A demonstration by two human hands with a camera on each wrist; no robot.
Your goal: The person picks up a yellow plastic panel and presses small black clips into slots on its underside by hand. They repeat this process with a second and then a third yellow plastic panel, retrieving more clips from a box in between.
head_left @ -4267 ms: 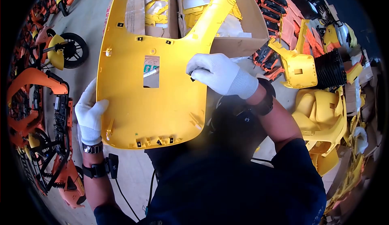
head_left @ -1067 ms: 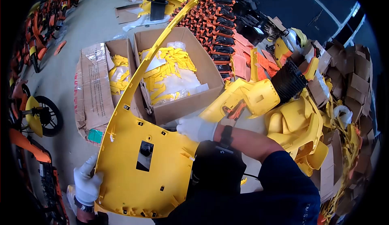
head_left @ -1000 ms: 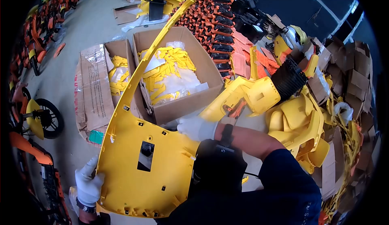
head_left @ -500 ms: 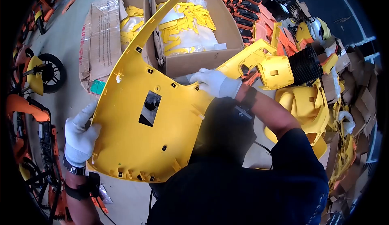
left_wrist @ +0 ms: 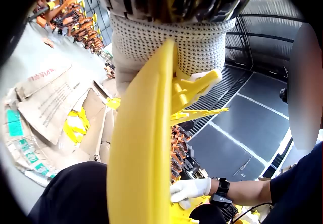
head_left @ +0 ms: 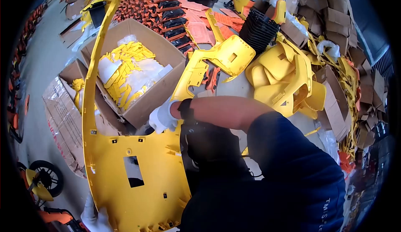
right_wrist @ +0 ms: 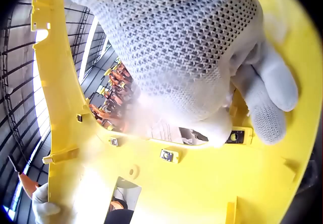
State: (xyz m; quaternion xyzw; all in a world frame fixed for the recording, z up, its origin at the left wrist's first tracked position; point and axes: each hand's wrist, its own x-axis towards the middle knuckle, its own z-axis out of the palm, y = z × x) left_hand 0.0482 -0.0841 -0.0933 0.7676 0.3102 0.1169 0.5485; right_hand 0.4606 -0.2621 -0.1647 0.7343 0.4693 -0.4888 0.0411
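Observation:
A large yellow plastic panel point(head_left: 156, 161) with a rectangular cutout and a long curved arm lies tilted in front of me. My gloved left hand point(head_left: 94, 215) grips its lower left edge; the left wrist view shows the glove behind that rim. At the upper right inner edge, my gloved right hand point(head_left: 163, 117) holds the panel between thumb and fingers. Right by those fingers, a black clip point(right_wrist: 236, 136) sits on the edge tab. More clips point(right_wrist: 169, 155) line the same edge. One small black clip point(head_left: 165, 195) shows on the panel's lower face.
Beyond the panel, an open cardboard box point(head_left: 154, 102) contains small yellow parts and plastic wrap. Yellow body panels point(head_left: 275, 69) are stacked to the right, beside nested black parts point(head_left: 259, 31). Flattened cartons point(head_left: 334, 102) pile up farther right. A wheel point(head_left: 48, 175) stands at lower left.
The right hand first pinched a small black part above the panel, then moved to the inner edge, where a clip now sits. The head view has turned right; the panel sits lower in it.

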